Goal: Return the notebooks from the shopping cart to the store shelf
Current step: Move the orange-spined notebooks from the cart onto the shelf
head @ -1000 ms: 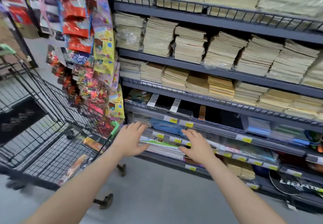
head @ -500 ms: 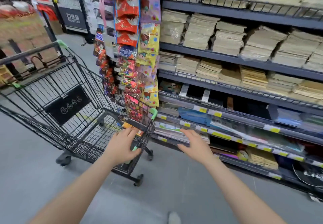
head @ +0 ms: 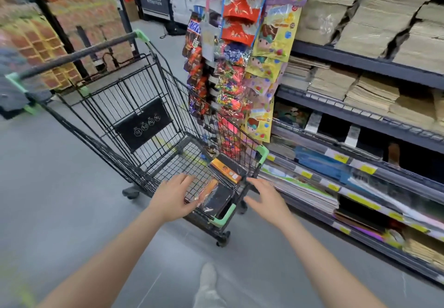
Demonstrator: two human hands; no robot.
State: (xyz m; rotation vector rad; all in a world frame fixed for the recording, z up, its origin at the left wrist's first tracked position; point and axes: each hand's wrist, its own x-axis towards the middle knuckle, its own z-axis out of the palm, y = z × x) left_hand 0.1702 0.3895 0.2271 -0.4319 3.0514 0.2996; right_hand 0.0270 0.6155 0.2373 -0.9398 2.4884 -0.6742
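Both hands, left hand (head: pixel 173 199) and right hand (head: pixel 265 196), are hovering spread and empty; notebooks (head: pixel 217 196) in the cart (head: pixel 149 105) are lying at the left's three o'clock, nearer it, long axis toward one.

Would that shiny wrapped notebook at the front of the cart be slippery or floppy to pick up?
Probably somewhat slippery: the wrapped notebook shows glare off crinkled clear film. It looks thin and flat, so likely light and may bend a little. It lies against the shopping cart wire floor, so getting fingers under an edge may be fiddly.
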